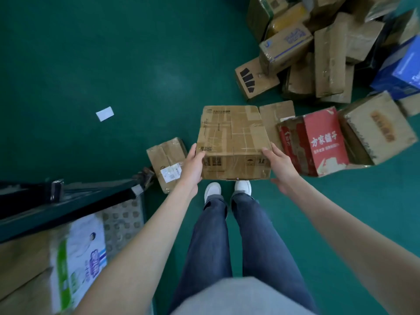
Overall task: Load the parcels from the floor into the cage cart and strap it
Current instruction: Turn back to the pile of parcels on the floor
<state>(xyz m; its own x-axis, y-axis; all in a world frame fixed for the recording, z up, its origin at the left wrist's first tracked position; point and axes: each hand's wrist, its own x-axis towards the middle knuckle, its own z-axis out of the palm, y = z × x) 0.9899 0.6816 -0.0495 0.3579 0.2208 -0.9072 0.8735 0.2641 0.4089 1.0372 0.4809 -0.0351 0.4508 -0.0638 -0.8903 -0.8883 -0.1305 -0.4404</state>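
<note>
Hands grip a taped brown cardboard box from either side, above the green floor and just beyond the person's white shoes; the left hand lies along the box's near left edge with its thumb on top, and the right hand clasps the near right corner, thumb on the top face, fingers curled beneath and out of sight. Left of the held box a small brown taped parcel with a white label lies on the floor, touching the corner of the dark-framed cage cart at near left; inside the cart sit a white and green plastic-wrapped pack and flat brown cardboard. To the right a red and white printed carton lies just beside the held box; farther right and beyond, a heap of brown cardboard parcels is piled up, with a blue box at its right edge. A white slip of paper lies alone on the floor, far left.
</note>
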